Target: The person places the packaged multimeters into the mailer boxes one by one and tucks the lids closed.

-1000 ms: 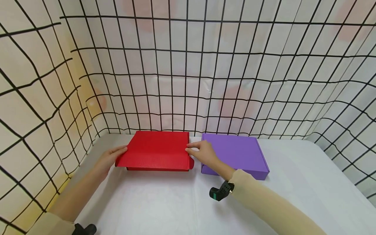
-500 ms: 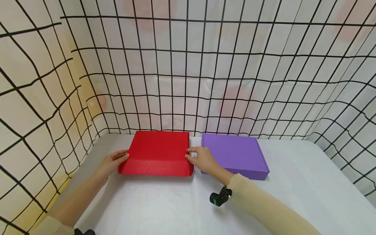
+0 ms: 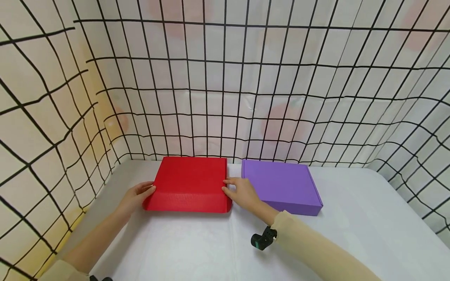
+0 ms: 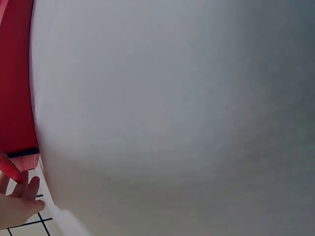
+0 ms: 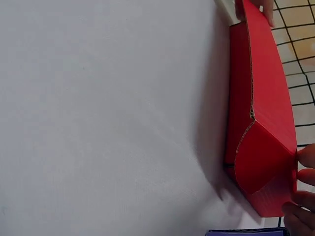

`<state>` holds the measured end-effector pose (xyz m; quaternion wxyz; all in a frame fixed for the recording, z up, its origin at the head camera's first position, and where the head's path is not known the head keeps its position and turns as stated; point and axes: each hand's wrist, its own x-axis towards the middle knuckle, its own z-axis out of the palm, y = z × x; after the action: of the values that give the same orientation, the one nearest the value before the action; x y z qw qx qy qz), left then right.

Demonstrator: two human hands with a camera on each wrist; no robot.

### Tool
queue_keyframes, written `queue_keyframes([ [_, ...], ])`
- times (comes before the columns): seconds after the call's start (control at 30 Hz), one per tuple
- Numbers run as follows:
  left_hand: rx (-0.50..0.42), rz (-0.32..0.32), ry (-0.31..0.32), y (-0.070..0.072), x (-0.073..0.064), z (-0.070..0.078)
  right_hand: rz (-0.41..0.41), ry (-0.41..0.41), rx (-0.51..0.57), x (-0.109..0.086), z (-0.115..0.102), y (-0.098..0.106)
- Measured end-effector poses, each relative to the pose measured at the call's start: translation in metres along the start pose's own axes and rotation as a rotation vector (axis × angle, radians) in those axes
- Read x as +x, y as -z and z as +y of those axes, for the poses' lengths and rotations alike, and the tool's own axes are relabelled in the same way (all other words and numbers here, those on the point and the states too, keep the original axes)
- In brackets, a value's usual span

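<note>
A red cardboard mailer box [image 3: 191,175] lies on the white table, its lid lowered over it and the front flap [image 3: 188,202] hanging out past the front. My left hand [image 3: 135,197] pinches the lid's left edge near the flap's fold. Opposite it, my right hand [image 3: 244,191] holds the right edge between thumb and fingers. In the right wrist view a rounded side tab [image 5: 263,160] sticks out from the flap, outside the box front. The left wrist view catches only the box's front wall [image 4: 17,83] and part of my left hand [image 4: 22,201].
Right of the red box lies a closed purple mailer box [image 3: 281,181], with my right hand in front of its left edge. A black wire grid [image 3: 225,89] stands along the back and both sides of the white table [image 3: 190,246].
The red lid's front flap has swung down and now covers the front wall from the head view. Both hands have sunk slightly with it. The purple box has not moved.
</note>
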<state>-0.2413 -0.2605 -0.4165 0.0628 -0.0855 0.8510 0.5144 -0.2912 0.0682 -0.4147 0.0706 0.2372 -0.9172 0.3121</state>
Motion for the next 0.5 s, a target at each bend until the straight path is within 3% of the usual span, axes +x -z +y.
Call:
queue_keyframes([
  [0.17,0.223,0.078,-0.087,-0.004,-0.005,-0.002,-0.012,-0.019,-0.013,-0.005,-0.003,-0.002],
  [0.27,0.366,0.123,-0.153,-0.006,-0.011,-0.002,-0.049,-0.071,0.048,-0.010,-0.007,-0.003],
  [0.4,0.461,0.131,-0.207,-0.008,-0.019,0.001,-0.091,-0.118,0.116,-0.016,-0.012,-0.004],
  [0.5,0.474,0.109,-0.211,-0.008,-0.023,0.001,-0.119,-0.114,0.123,-0.019,-0.015,-0.006],
])
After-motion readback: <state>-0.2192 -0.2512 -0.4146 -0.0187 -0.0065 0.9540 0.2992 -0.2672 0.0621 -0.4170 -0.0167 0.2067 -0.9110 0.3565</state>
